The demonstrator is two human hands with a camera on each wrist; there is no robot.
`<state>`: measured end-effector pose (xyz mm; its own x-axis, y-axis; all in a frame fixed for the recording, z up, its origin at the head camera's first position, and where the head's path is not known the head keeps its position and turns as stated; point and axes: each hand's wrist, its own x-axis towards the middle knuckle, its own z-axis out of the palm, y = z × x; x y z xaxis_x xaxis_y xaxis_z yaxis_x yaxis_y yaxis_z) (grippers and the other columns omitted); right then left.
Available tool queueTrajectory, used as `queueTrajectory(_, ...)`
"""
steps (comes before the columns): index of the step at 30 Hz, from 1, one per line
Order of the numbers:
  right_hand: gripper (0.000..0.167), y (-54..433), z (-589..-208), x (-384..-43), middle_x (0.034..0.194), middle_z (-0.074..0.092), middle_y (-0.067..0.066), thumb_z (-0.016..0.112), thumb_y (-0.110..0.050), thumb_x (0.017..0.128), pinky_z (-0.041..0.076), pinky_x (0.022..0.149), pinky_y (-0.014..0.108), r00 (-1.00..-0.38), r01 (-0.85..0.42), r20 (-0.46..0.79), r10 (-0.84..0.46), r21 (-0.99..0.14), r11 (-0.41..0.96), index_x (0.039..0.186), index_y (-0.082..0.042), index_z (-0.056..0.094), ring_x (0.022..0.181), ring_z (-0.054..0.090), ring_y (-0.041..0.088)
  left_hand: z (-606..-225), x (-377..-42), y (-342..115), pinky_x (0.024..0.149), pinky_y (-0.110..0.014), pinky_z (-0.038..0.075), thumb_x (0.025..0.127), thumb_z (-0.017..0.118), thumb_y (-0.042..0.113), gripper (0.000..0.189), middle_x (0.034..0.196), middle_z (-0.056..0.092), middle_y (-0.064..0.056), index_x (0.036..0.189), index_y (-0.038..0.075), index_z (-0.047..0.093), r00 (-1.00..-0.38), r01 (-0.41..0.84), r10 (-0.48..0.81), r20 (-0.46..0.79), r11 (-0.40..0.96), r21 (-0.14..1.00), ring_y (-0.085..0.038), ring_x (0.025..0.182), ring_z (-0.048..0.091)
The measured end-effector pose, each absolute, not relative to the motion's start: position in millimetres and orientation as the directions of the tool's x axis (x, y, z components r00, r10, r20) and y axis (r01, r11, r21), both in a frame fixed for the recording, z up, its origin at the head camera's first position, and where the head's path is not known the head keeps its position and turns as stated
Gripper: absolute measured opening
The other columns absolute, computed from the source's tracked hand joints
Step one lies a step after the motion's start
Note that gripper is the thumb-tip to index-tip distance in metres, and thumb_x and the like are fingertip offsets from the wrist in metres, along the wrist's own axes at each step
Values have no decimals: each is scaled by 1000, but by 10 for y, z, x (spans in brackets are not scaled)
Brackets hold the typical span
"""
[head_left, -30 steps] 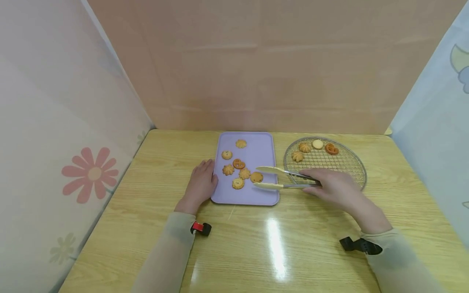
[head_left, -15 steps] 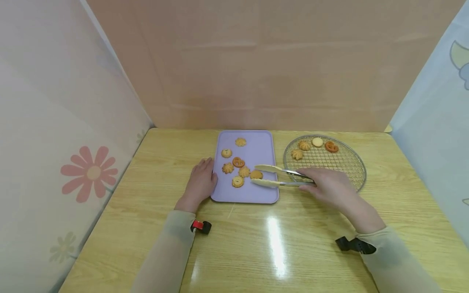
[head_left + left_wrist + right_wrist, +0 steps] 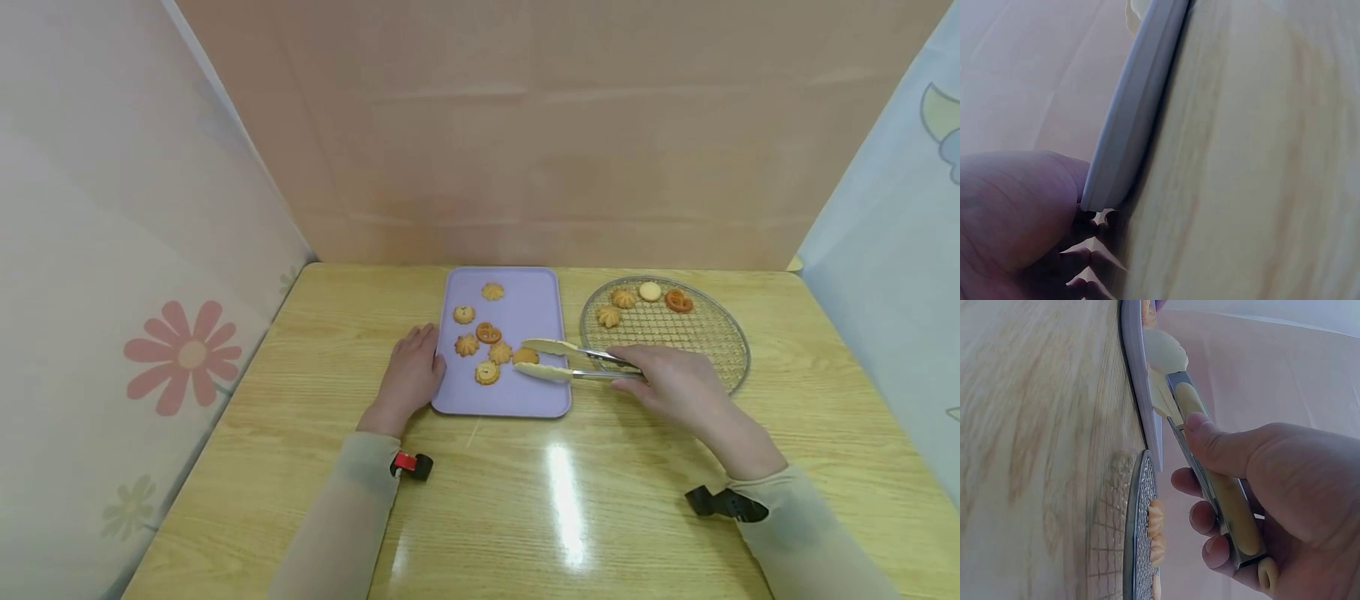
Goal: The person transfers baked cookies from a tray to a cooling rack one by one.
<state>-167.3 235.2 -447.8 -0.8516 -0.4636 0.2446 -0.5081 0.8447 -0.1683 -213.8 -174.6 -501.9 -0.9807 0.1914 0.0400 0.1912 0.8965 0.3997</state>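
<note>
In the head view my right hand (image 3: 675, 379) grips a pair of tongs (image 3: 600, 375) with cream scalloped tips and metal arms. The tips straddle a round brown cookie (image 3: 527, 356) at the right side of a lilac tray (image 3: 525, 400), partly hiding it. My right wrist view shows the thumb and fingers around the tongs' handles (image 3: 1241, 525). At the tray's left edge lies my left hand (image 3: 408, 375), fingers extended and thumb against the rim. Several other cookies are on the tray, among them a pretzel (image 3: 489, 333) and a flower-shaped cookie (image 3: 492, 291).
Right of the tray stands a round wire rack (image 3: 675, 333). Two flower-shaped cookies (image 3: 623, 297), a pale round cookie (image 3: 649, 291) and a pretzel (image 3: 678, 301) are at its far side. A tan panel (image 3: 555, 167) rises behind the wooden table (image 3: 495, 508).
The tongs have moved slightly left and their tips have drawn closer together around the round cookie. My left hand stays at the tray's edge.
</note>
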Motion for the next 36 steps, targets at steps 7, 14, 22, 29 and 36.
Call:
queueTrajectory(7,48,2354,-4471,-1677,125,81,13,89,-30,94,64,71,59,-846,-512,257,-466,-151,846,138,-15,77,107,79,39,-5008,-2133,-1740,136,-57,19,114,52,15,57,171,41,-26,165,-8,42,-982,185,185,39,895,406,-43,164,29)
queueTrajectory(14,49,2372,-4464,-1699,123,81,13,89,-31,94,63,66,56,-840,-515,283,-463,-144,845,139,-15,77,104,80,38,-4994,-2136,-1745,136,-57,17,114,51,16,58,172,40,-26,166,-7,41,-982,180,184,31,893,412,-43,164,27)
queueTrajectory(22,52,2406,-4450,-1689,119,82,11,92,-32,91,59,57,52,-826,-515,342,-447,-140,845,139,-16,76,96,80,36,-4990,-2120,-1750,136,-57,18,113,53,16,58,172,40,-26,165,-8,41,-982,184,187,33,891,415,-44,164,28)
queueTrajectory(29,52,2431,-4408,-1676,117,83,10,93,-31,89,55,52,49,-818,-503,388,-424,-126,855,137,-19,77,94,80,35,-4997,-2121,-1755,135,-58,19,113,54,16,58,171,41,-27,165,-8,42,-981,189,188,42,891,412,-44,163,29)
queueTrajectory(36,53,2499,-4349,-1662,121,82,13,93,-27,90,52,48,44,-824,-485,403,-399,-137,863,138,-16,76,94,80,39,-5018,-2107,-1745,135,-58,21,113,55,16,58,170,42,-27,164,-8,43,-981,190,187,48,892,411,-45,163,31)
